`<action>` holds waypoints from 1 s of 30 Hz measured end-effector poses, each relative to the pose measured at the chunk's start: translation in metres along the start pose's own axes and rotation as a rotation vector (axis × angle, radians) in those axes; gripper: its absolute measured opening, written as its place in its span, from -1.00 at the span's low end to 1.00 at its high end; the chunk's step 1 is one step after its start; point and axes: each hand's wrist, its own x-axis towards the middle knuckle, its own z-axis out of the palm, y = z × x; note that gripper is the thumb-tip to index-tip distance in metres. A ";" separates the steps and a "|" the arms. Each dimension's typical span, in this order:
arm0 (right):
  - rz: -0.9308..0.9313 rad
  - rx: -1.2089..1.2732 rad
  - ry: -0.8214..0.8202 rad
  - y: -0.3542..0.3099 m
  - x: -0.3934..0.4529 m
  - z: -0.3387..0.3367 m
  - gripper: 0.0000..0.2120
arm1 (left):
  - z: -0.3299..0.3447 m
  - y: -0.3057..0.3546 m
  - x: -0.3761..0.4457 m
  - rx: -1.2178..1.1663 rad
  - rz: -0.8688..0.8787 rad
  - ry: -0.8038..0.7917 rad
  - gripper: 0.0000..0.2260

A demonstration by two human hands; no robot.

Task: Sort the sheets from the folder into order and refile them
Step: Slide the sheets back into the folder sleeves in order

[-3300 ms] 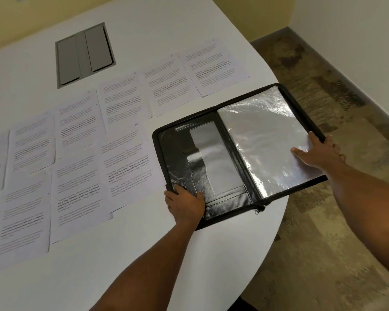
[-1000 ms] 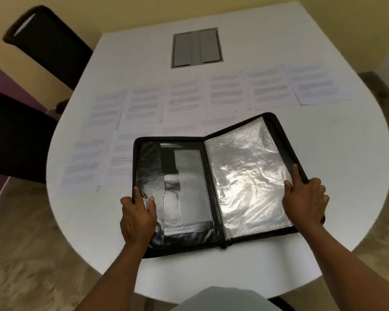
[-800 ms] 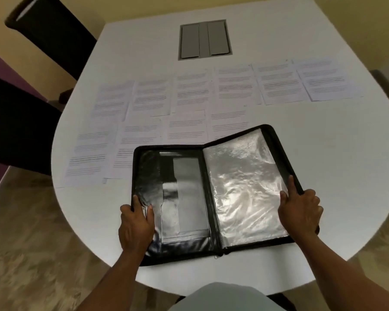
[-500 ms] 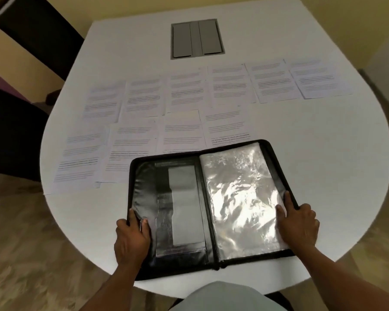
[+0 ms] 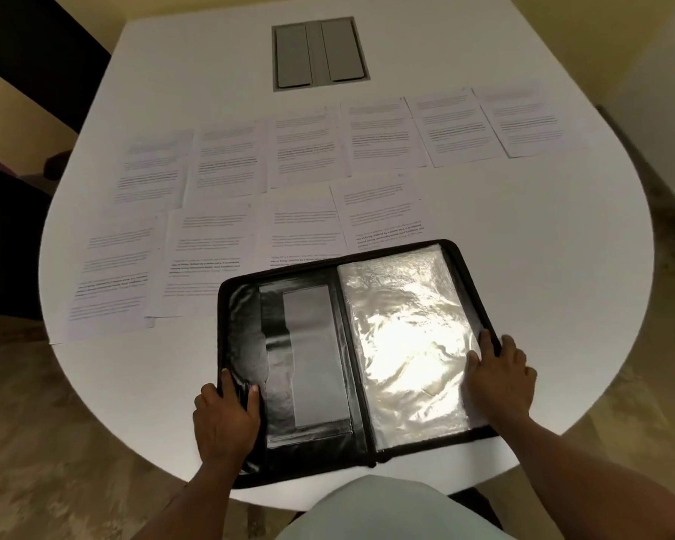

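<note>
A black zip folder (image 5: 312, 383) lies open on the white table (image 5: 523, 247) near its front edge. Its right half shows shiny clear plastic sleeves (image 5: 410, 344); its left half has a dark inner pocket. My left hand (image 5: 227, 418) grips the folder's lower left edge, thumb on the inside. My right hand (image 5: 499, 376) rests on the right edge, fingers flat on the sleeves. Several printed sheets (image 5: 308, 150) lie in two rows beyond the folder. The folder's far edge covers the bottoms of two near-row sheets (image 5: 378, 212).
A grey cable hatch (image 5: 318, 52) is set into the table at the back centre. Dark chairs (image 5: 12, 111) stand at the left. The table's rounded edge runs close to my body, with tiled floor on both sides.
The folder has been drawn from the table's right side to the front centre, in both hands. Over the last second it slid nearer to me, uncovering more of the near row of sheets.
</note>
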 end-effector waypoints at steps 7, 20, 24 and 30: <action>-0.302 -0.037 -0.141 -0.020 0.011 0.008 -0.31 | 0.000 0.019 0.007 -0.011 0.033 0.013 -0.32; -0.304 -0.020 -0.208 -0.013 0.008 0.019 -0.30 | 0.009 0.041 0.003 0.011 0.169 -0.180 -0.27; -0.312 -0.029 -0.176 -0.017 0.009 0.015 -0.28 | 0.005 0.047 0.006 -0.020 0.171 -0.145 -0.28; -0.476 0.063 -0.036 -0.082 0.062 -0.011 -0.26 | -0.015 0.095 0.073 -0.026 0.326 -0.088 -0.30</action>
